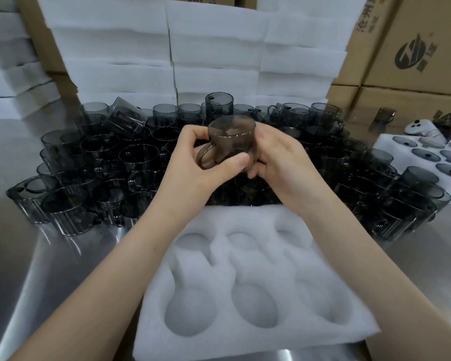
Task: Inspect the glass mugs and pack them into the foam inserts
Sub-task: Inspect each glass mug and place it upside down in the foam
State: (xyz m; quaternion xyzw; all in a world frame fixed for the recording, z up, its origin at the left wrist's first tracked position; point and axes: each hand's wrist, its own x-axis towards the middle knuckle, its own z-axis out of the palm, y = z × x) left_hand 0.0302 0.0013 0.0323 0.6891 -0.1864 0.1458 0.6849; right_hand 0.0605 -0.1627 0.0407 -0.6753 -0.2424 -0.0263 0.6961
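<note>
I hold one smoky glass mug (232,138) in both hands above a crowd of mugs. My left hand (193,162) grips it at the handle side, thumb across the lower wall and fingers curled by the handle. My right hand (276,157) cups the opposite wall, fingers wrapped under the base. The mug tilts, its bottom facing up toward me. Below my wrists lies a white foam insert (258,342) with several mug-shaped pockets, all without mugs.
Many dark glass mugs (102,162) stand packed on the steel table (37,269). Stacked foam sheets (214,48) rise behind them. A filled foam insert (391,144) sits at right, beside cardboard boxes (414,61) and a white controller (422,128).
</note>
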